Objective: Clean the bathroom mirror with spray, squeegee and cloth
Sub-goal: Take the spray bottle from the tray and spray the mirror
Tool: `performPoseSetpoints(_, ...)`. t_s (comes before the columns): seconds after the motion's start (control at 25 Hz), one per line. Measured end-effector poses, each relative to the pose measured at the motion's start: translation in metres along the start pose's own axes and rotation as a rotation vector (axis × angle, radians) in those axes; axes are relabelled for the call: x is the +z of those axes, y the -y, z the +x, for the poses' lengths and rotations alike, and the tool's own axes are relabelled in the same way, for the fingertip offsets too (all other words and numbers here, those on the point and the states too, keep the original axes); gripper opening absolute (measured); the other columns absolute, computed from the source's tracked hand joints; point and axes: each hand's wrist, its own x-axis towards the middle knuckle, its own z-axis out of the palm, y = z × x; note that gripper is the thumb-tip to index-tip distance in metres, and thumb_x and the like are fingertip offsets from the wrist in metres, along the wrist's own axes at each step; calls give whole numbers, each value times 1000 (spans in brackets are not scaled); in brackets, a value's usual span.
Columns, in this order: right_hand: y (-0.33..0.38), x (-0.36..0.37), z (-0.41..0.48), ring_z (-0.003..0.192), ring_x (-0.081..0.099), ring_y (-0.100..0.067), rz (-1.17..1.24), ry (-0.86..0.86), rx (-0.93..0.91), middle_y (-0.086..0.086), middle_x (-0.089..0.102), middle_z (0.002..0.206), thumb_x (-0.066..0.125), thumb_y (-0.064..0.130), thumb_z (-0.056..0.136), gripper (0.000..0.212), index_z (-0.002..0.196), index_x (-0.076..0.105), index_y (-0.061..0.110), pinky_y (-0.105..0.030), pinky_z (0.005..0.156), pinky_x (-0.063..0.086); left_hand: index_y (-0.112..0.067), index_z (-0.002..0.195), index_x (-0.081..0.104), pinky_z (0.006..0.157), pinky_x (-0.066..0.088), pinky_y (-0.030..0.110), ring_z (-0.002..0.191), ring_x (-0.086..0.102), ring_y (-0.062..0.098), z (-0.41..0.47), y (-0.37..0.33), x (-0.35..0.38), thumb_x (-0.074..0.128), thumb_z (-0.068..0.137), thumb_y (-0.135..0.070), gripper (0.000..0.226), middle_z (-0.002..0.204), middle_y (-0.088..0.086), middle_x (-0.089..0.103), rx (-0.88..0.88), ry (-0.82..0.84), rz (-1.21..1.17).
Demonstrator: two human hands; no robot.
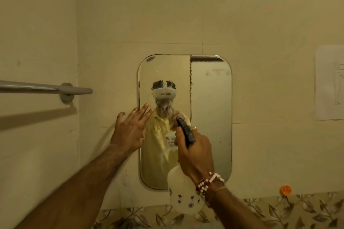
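Mirror (pixel 210 117) glass hangs on the cream wall (pixel 167 15), a tall rounded rectangle, its upper middle smeared with white foam (pixel 163 106) that runs downward in streaks. The right hand (pixel 195 152) is wrapped around the neck of a spray bottle (pixel 183 197), the dark trigger head (pixel 185 130) pointed at the glass near its centre; a thumb lies along the head's left side. The bottle's pale, translucent body hangs below the fist in front of the mirror's lower edge, printed with small purple flowers; how much liquid it contains cannot be told. Beaded bracelets (pixel 208 184) circle that wrist. The left hand (pixel 131 128) is spread wide with nothing in it, fingertips (pixel 146 107) at the mirror's left edge, about halfway up. A grey towel bar (pixel 46 88) juts from the wall to the left of the mirror. A leaf-patterned tile band (pixel 279 210) runs below, with an orange hook (pixel 285 189) just above it on the right, and a paper sheet (pixel 329 82) is stuck near the wall's right edge.
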Motion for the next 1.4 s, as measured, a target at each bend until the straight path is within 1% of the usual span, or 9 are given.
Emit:
performPoseSetpoints(0.16,-7,13,-23,47,51,-11,10,5,26,4,57,57,33,67,87,45,71,56,31,-23,42,41,-38,161,0,118,25,51,154,24,18,2,2,-4,67,87,-49,100,171,-9,-3,3,29,-12)
performPoseSetpoints(0.28,-21,21,-43,50,53,-17,-13,67,50,-1,60,59,34,65,90,53,73,60,22,-27,44,42,-37,161,0,118,25,52,154,22,19,1,1,-4,68,86,-50,102,171,-9,-3,2,38,-15)
performPoseSetpoints(0.4,-30,19,-54,53,55,-22,-9,90,40,-5,61,61,36,62,92,51,77,63,21,-25,43,40,-36,161,-2,118,26,52,154,22,19,0,1,-5,71,84,-52,107,171,-9,-4,-2,39,1)
performPoseSetpoints(0.52,-31,7,-50,52,56,-15,11,-1,32,2,60,59,39,60,91,40,79,61,29,-19,41,40,-36,161,-2,118,25,52,155,20,20,0,-1,-5,71,84,-51,107,171,-8,-4,-6,39,11)
performPoseSetpoints(0.84,-64,-51,-28,54,65,-14,4,-298,139,10,68,72,44,60,89,36,91,64,30,-43,45,58,-33,162,7,115,29,52,152,28,22,-2,-4,-1,71,84,-47,101,171,-6,4,-2,-28,12)
performPoseSetpoints(0.96,-86,-68,-30,53,65,-21,-44,-318,218,5,68,70,43,61,88,35,81,64,34,-49,46,57,-32,162,11,113,30,53,151,31,25,-2,-3,1,74,82,-47,103,171,-4,8,-12,-38,20)
performPoseSetpoints(1.16,-118,-76,-48,51,60,-10,-227,-313,255,7,66,64,37,62,91,59,79,71,16,-27,43,48,-30,161,18,111,31,56,148,36,29,-2,-5,2,77,80,-46,102,170,-1,15,-11,-51,10)
performPoseSetpoints(1.28,-130,-74,-64,52,64,-21,-220,-238,338,-1,69,67,46,50,99,47,84,72,13,-40,48,57,-29,161,21,112,29,58,148,37,29,-2,-6,1,72,85,-43,92,170,-1,17,-13,-58,-7)
performPoseSetpoints(1.4,-124,-62,-75,50,63,-15,-205,-191,320,6,66,64,43,56,96,50,82,70,16,-32,45,54,-30,161,18,114,27,58,150,33,27,-3,-7,0,67,88,-43,89,170,-3,14,-18,-45,-3)
